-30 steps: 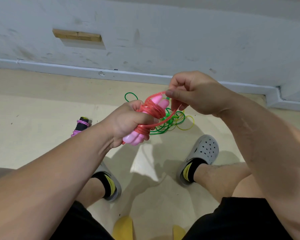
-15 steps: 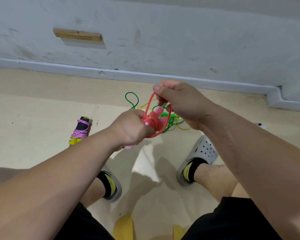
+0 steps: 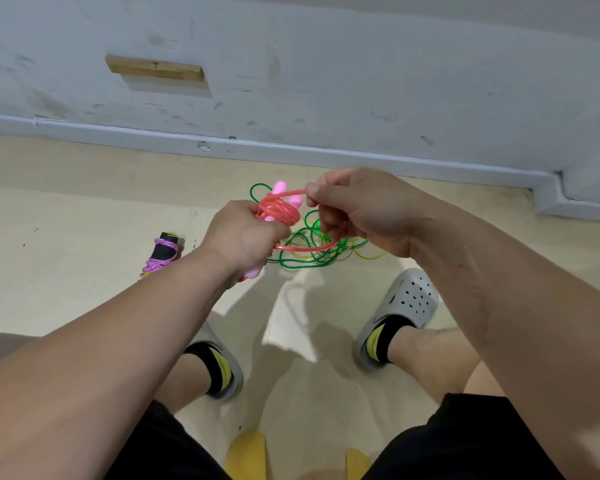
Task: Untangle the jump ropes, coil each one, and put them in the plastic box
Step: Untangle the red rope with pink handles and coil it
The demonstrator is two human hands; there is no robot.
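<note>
left hand [image 3: 245, 233] gripping pink rope [image 3: 278, 210], right hand [image 3: 361, 209] pinching

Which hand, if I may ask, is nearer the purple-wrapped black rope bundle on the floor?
The left hand, just right of the purple-wrapped black rope bundle; right hand farther right.

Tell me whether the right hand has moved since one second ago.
Yes. The right hand, pinching the red plastic jump rope, has shifted left and down in view: it overlapped the white baseboard then, and now sits just below it.
</note>
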